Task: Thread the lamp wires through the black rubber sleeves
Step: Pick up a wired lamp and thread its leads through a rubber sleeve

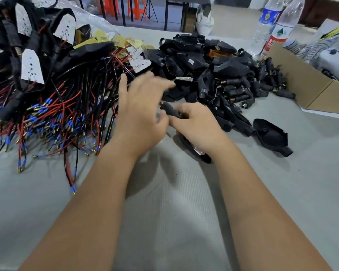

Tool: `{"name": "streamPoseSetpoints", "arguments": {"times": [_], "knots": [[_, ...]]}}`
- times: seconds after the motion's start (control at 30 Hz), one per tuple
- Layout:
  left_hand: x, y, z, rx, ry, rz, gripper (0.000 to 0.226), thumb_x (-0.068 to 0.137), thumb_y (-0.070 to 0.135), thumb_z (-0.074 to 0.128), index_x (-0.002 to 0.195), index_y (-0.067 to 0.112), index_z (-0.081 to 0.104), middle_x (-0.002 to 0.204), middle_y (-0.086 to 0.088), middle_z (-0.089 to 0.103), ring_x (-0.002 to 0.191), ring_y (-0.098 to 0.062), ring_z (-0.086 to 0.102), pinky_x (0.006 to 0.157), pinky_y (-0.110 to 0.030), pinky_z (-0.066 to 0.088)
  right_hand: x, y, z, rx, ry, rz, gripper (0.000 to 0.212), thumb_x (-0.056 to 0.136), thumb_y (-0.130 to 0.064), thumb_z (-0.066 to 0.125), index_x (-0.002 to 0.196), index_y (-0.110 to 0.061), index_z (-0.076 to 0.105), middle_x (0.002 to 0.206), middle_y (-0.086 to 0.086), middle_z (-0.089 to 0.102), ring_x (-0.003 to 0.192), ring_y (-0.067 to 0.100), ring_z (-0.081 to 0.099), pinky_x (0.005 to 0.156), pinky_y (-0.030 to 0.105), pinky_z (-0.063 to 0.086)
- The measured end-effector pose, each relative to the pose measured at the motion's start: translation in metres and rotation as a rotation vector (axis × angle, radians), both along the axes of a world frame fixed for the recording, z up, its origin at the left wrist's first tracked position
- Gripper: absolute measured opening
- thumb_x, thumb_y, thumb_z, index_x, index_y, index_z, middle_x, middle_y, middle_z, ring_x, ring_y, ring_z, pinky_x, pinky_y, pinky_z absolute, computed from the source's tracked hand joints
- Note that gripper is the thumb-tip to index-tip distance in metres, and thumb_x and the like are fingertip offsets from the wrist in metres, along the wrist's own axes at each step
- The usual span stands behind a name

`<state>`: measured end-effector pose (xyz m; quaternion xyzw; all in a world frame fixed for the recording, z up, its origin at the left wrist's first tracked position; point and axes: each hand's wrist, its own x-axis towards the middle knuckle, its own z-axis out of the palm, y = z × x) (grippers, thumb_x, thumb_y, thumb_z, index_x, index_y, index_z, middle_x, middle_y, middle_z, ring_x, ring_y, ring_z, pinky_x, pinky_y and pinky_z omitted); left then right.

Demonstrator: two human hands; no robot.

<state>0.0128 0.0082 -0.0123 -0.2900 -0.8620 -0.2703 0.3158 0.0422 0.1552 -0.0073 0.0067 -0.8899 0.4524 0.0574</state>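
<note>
My right hand (199, 126) grips a black rubber sleeve (169, 109) with a brass tip, pointing up and left. Beneath that hand lies a black lamp housing (201, 156) on the table. My left hand (143, 108) is blurred beside the sleeve, its fingers spread over the edge of the wire pile; I cannot tell whether it holds anything. A heap of red and black lamp wires (57, 118) with blue-capped ends lies at the left, joined to white LED boards (30, 66). Loose black sleeves (243, 92) are piled at the right.
A mound of black lamp housings (200, 55) fills the middle back, and one housing (270, 137) lies apart at the right. A cardboard box (319, 94) stands at the right edge. Plastic bottles (280, 26) stand behind it. The grey table (168, 212) spreads under my forearms.
</note>
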Motion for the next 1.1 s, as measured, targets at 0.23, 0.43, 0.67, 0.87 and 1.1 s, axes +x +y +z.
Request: {"name": "streamPoseSetpoints", "arguments": {"times": [0.23, 0.43, 0.67, 0.87, 1.1], "knots": [[-0.006, -0.003, -0.005, -0.089, -0.205, -0.015, 0.024, 0.093, 0.019, 0.059, 0.117, 0.018, 0.063, 0.105, -0.001, 0.061, 0.109, -0.024, 0.049, 0.118, -0.04, 0.0, 0.0, 0.017, 0.009, -0.371, -0.103, -0.044, 0.023, 0.091, -0.025, 0.061, 0.078, -0.01, 0.072, 0.076, 0.017, 0.07, 0.066, 0.024, 0.053, 0.068, 0.036, 0.038], [-0.009, -0.006, -0.004, 0.053, -0.14, 0.077, 0.022, 0.095, 0.013, 0.054, 0.116, 0.009, 0.059, 0.103, -0.011, 0.058, 0.1, -0.032, 0.049, 0.115, -0.047, 0.019, -0.009, 0.023, 0.014, -1.0, -0.085, -0.283, 0.024, 0.096, -0.03, 0.055, 0.096, -0.01, 0.068, 0.094, 0.007, 0.072, 0.091, 0.024, 0.067, 0.088, 0.041, 0.054], [-0.007, -0.006, -0.004, 0.178, -0.184, 0.048, 0.022, 0.096, 0.018, 0.054, 0.117, 0.011, 0.058, 0.1, -0.004, 0.056, 0.094, -0.023, 0.049, 0.08, -0.036, 0.038, -0.002, 0.014, 0.014, -1.382, 0.107, 0.0, 0.023, 0.094, -0.014, 0.057, 0.113, -0.003, 0.058, 0.106, 0.013, 0.065, 0.105, 0.024, 0.062, 0.101, 0.035, 0.051], [-0.005, -0.004, -0.012, 0.185, -0.383, -0.076, 0.017, 0.097, 0.033, 0.052, 0.111, 0.029, 0.06, 0.069, 0.011, 0.056, 0.066, -0.006, 0.049, 0.06, -0.026, 0.037, -0.002, 0.013, 0.011, -1.286, 0.116, -0.071, 0.034, 0.098, 0.005, 0.046, 0.132, 0.011, 0.048, 0.122, 0.023, 0.06, 0.114, 0.03, 0.058, 0.111, 0.044, 0.042], [-0.004, 0.001, -0.015, 0.276, -0.529, -0.228, 0.01, 0.094, 0.044, 0.046, 0.099, 0.046, 0.054, 0.063, -0.011, 0.055, 0.061, -0.028, 0.05, 0.057, -0.04, 0.042, -0.003, 0.02, 0.008, -1.283, 0.057, -0.095, 0.023, 0.102, -0.006, 0.046, 0.125, -0.005, 0.05, 0.113, 0.018, 0.063, 0.097, 0.031, 0.066, 0.089, 0.043, 0.058]]}}
